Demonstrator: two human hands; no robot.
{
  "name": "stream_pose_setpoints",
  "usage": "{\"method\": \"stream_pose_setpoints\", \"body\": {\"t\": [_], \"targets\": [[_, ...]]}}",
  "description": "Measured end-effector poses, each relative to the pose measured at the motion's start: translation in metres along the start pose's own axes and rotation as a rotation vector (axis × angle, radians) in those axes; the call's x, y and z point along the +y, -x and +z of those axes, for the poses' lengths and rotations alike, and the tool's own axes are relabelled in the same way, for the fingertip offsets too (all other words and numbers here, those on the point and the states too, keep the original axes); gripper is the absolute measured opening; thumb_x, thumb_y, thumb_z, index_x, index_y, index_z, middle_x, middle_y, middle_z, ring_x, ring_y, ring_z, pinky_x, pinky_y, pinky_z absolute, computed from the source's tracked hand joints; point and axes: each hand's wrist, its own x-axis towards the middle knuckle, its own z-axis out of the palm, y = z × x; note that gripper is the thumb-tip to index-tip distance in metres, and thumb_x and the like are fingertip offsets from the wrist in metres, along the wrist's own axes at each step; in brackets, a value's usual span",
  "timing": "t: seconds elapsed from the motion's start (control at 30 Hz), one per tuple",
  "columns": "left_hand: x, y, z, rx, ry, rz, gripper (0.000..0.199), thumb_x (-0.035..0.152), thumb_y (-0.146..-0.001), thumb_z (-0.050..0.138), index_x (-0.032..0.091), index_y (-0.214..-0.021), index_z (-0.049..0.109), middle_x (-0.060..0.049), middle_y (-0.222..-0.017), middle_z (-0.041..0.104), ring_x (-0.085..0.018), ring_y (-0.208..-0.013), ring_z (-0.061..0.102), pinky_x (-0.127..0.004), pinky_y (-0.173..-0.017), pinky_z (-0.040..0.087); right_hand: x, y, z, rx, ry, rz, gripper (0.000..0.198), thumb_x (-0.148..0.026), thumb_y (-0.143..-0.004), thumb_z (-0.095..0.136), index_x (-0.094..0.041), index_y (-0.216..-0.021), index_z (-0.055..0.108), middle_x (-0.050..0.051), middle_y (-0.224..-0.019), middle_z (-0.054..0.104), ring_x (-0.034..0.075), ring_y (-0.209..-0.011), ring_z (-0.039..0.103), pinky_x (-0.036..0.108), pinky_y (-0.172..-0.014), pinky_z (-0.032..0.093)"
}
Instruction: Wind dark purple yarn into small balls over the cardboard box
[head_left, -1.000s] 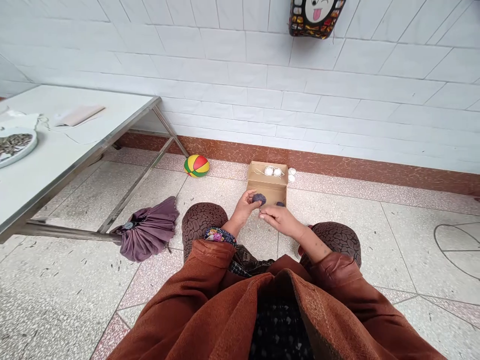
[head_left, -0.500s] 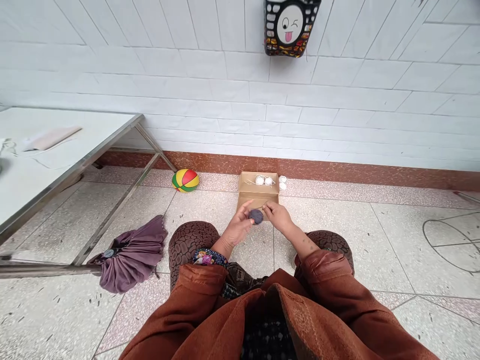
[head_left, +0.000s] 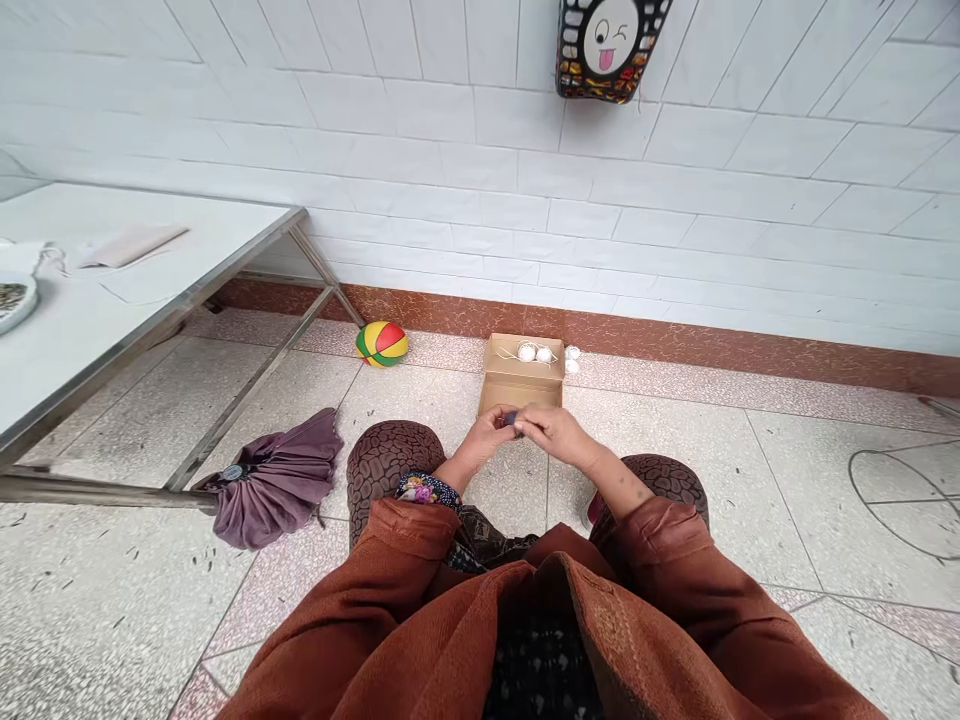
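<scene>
A small dark grey ball of yarn (head_left: 511, 418) sits between my two hands, mostly covered by fingers. My left hand (head_left: 484, 436) is closed around it from the left side. From the right, my right hand (head_left: 553, 430) comes over it with bent fingers pinched together at the ball; the yarn's loose end is hidden there. Just beyond my hands lies an opened cardboard box (head_left: 523, 391). Inside its far part are white yarn balls (head_left: 527, 352) with loose strands. More white balls (head_left: 572, 360) rest on the floor by the box's right side.
A metal-framed table (head_left: 225, 262) stands at left, with a folded pinkish cloth (head_left: 142, 245) on top. A striped ball (head_left: 382, 344) and a purple folded umbrella (head_left: 281, 480) lie near it. A black basket (head_left: 609, 50) hangs on the tiled wall. At right is a wire ring stand (head_left: 904, 502).
My right hand has moved in from a little apart, where a strand showed between the hands, onto the grey ball. The view has shifted slightly, so the surroundings appear further right.
</scene>
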Motion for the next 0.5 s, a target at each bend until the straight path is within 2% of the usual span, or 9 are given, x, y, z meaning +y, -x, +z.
{"method": "stream_pose_setpoints", "body": {"t": [0.1, 0.23, 0.3, 0.37, 0.43, 0.5], "targets": [[0.015, 0.002, 0.005, -0.180, 0.060, 0.030, 0.054, 0.035, -0.067, 0.092, 0.018, -0.113, 0.070, -0.006, -0.107, 0.073, -0.020, -0.100, 0.065, -0.035, -0.095, 0.048, 0.007, -0.020, -0.028, 0.089, 0.019, 0.009, 0.034, -0.040, -0.109, 0.048, -0.022, -0.090, 0.069, 0.006, -0.086, 0.072, 0.020, -0.081, 0.066, 0.031, -0.078, 0.050], [0.056, -0.011, 0.011, -0.352, 0.224, 0.093, 0.071, 0.028, -0.074, 0.090, 0.027, -0.139, 0.062, -0.008, -0.117, 0.072, -0.020, -0.107, 0.067, -0.033, -0.093, 0.050, 0.025, -0.045, -0.048, 0.233, 0.019, 0.102, 0.033, -0.043, -0.106, 0.050, -0.022, -0.088, 0.067, 0.005, -0.083, 0.069, 0.020, -0.078, 0.063, 0.031, -0.076, 0.049], [0.080, -0.028, 0.011, -0.331, 0.307, 0.128, 0.068, 0.026, -0.075, 0.089, 0.027, -0.138, 0.064, -0.009, -0.127, 0.070, -0.021, -0.111, 0.066, -0.033, -0.094, 0.051, 0.034, -0.057, -0.050, 0.297, 0.013, 0.165, 0.031, -0.043, -0.105, 0.050, -0.023, -0.087, 0.065, 0.004, -0.081, 0.068, 0.020, -0.075, 0.062, 0.031, -0.074, 0.047], [0.099, -0.049, 0.008, -0.245, 0.373, 0.163, 0.061, 0.026, -0.074, 0.088, 0.025, -0.132, 0.067, -0.008, -0.124, 0.070, -0.020, -0.108, 0.067, -0.034, -0.093, 0.052, 0.043, -0.067, -0.049, 0.347, 0.010, 0.214, 0.029, -0.042, -0.104, 0.050, -0.023, -0.088, 0.065, 0.004, -0.082, 0.068, 0.020, -0.075, 0.061, 0.031, -0.074, 0.047], [0.108, -0.073, 0.002, -0.150, 0.431, 0.182, 0.055, 0.027, -0.074, 0.087, 0.022, -0.126, 0.069, -0.007, -0.116, 0.072, -0.019, -0.104, 0.067, -0.035, -0.094, 0.053, 0.052, -0.075, -0.045, 0.361, 0.003, 0.260, 0.027, -0.041, -0.103, 0.050, -0.023, -0.090, 0.065, 0.004, -0.083, 0.067, 0.020, -0.075, 0.061, 0.031, -0.074, 0.046], [0.107, -0.094, -0.003, -0.057, 0.448, 0.183, 0.049, 0.027, -0.071, 0.088, 0.018, -0.116, 0.071, -0.007, -0.113, 0.072, -0.018, -0.102, 0.066, -0.034, -0.092, 0.054, 0.059, -0.079, -0.040, 0.321, -0.024, 0.308, 0.027, -0.042, -0.102, 0.051, -0.023, -0.088, 0.065, 0.003, -0.078, 0.065, 0.019, -0.071, 0.058, 0.030, -0.071, 0.044]]}}
